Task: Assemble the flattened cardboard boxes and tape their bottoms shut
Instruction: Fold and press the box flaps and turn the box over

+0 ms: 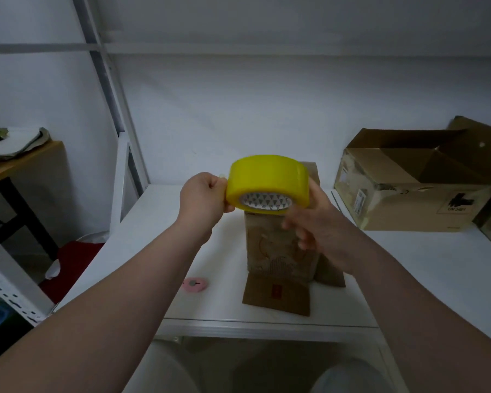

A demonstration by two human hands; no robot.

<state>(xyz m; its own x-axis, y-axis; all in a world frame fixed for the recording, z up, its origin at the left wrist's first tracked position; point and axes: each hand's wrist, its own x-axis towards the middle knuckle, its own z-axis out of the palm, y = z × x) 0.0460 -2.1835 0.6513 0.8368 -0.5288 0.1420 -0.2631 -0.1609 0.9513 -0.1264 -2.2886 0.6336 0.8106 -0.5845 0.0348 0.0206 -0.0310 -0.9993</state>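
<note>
Box (278,245) stands erected, no tape visible on it yet. Left hand (203,198) pinches edge of tape roll (267,180); right hand (315,219) grips the roll.

Free tabletop (153,211) at left, upright box (278,251) mid-table, large open box (414,194) blocking right

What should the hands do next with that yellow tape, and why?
Probably the left hand should pull sideways to peel out a strip. It pinches the tape roll at its left edge, the right hand holds the other side, and the roll is right above the small box, which likely needs taping.
</note>
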